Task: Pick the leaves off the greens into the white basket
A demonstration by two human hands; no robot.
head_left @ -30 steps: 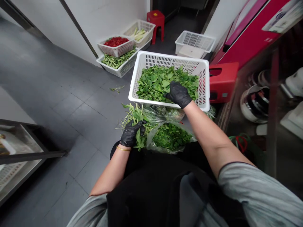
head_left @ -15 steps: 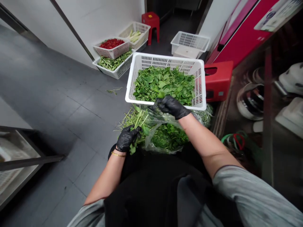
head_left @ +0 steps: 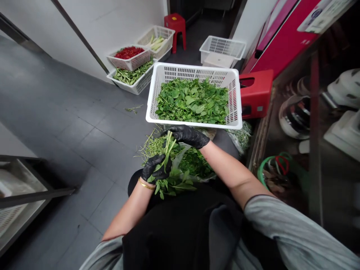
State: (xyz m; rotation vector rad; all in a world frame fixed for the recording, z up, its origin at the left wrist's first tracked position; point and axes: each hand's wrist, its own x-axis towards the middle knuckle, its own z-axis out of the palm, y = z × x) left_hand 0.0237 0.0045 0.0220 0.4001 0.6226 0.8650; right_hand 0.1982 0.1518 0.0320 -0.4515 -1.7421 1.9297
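Black-gloved right hand (head_left: 187, 135) is back from white slotted plastic basket (head_left: 153, 93) at 12 o'clock, pinching leafy green stem bunch (head_left: 168, 145) that black-gloved left hand (head_left: 155, 169) clenches.

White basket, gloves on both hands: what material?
White basket: moulded plastic, likely; slotted walls, dull sheen. Gloves on left hand, gripping greens, and right hand: thin black rubbery film, perhaps nitrile; snug, wrinkled, faint gloss.

My hands, left (head_left: 156, 168) and right (head_left: 188, 135), wear black gloves. Green stems (head_left: 168, 148). White slotted basket (head_left: 193, 73) of green leaves (head_left: 192, 100). Red stool (head_left: 255, 93). Grey tiled floor (head_left: 70, 120).
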